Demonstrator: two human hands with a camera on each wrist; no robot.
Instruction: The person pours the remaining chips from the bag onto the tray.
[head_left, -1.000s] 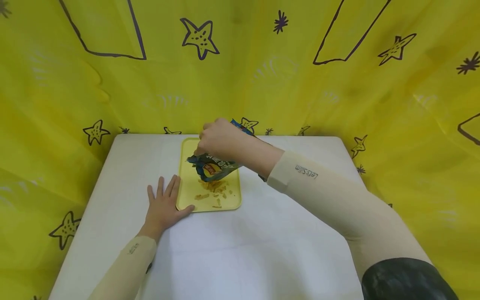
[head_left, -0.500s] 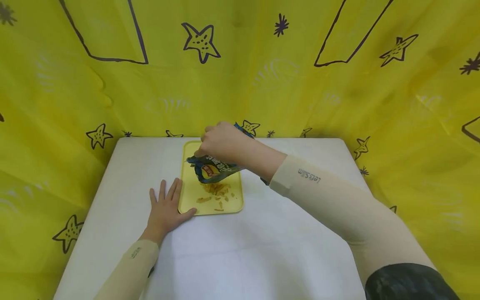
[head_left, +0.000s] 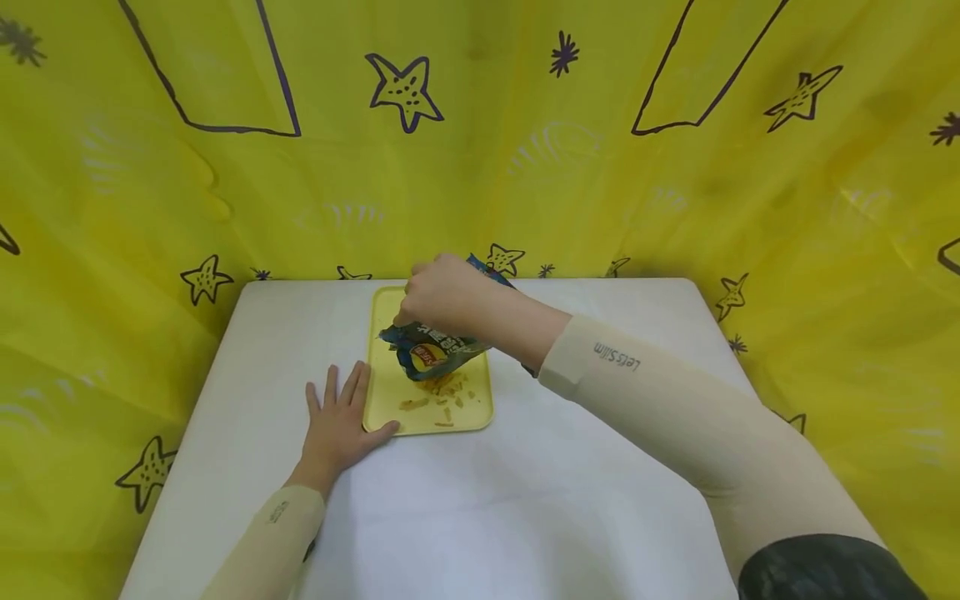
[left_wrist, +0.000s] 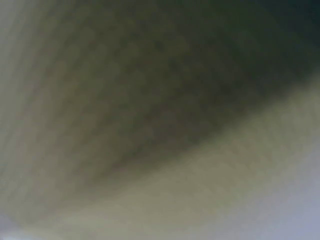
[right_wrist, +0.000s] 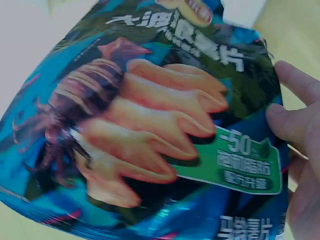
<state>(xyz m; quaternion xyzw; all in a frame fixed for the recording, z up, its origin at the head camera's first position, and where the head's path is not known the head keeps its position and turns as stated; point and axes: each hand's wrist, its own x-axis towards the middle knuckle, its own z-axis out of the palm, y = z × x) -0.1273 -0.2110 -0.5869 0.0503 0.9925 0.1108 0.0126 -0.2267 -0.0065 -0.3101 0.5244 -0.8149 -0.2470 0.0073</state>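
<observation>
My right hand grips a dark blue-green bag of potato chips by its edge, with its mouth tilted down over a yellow tray. In the right wrist view the chip bag fills most of the frame, the thumb and fingers pinching its side edge. Broken chips lie on the tray under the bag's mouth. My left hand lies with fingers spread at the tray's near left corner, thumb over the rim. The left wrist view is dark and blurred, filled by sleeve fabric.
The tray rests on a white table, toward its far edge. Behind and around the table hangs a yellow curtain with drawn stars and shapes.
The view has shifted slightly, so everything sits a little lower and to the right. The right hand keeps holding the tilted bag over the tray; the left hand stays at the tray corner.
</observation>
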